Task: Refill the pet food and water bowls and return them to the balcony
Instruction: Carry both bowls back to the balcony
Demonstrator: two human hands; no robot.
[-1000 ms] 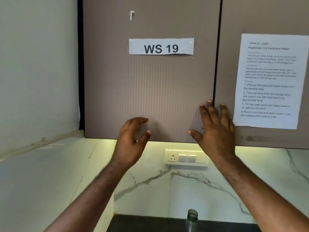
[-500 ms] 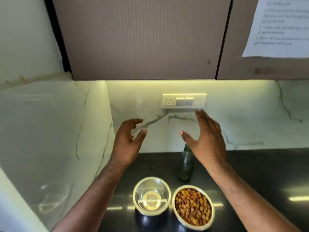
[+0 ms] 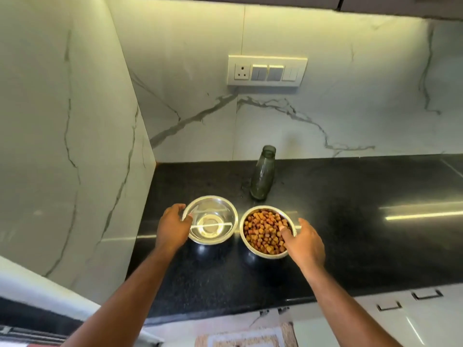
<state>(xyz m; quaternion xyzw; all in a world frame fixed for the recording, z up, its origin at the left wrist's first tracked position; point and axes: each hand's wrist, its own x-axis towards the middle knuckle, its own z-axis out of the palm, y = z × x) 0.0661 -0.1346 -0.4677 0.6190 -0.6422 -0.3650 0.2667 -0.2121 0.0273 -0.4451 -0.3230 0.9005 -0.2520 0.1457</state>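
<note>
Two steel bowls stand side by side on the black countertop [image 3: 350, 246]. The left one, the water bowl [image 3: 213, 204], holds clear water. The right one, the food bowl [image 3: 246, 236], is full of brown kibble. My left hand [image 3: 172, 227] grips the water bowl's left rim, thumb on the edge. My right hand [image 3: 304, 242] grips the food bowl's right rim, thumb over the edge onto the kibble. Both bowls still rest on the counter.
A dark green glass bottle [image 3: 261, 172] without a cap stands just behind the food bowl. A marble side wall [image 3: 62, 146] closes the counter on the left. A socket and switch plate [image 3: 266, 70] sits on the back wall. White drawers [image 3: 400, 319] lie below the counter edge.
The view dropped from the upper cabinet doors to the counter. Both hands came down from the cabinet and took hold of the two bowls' rims.
</note>
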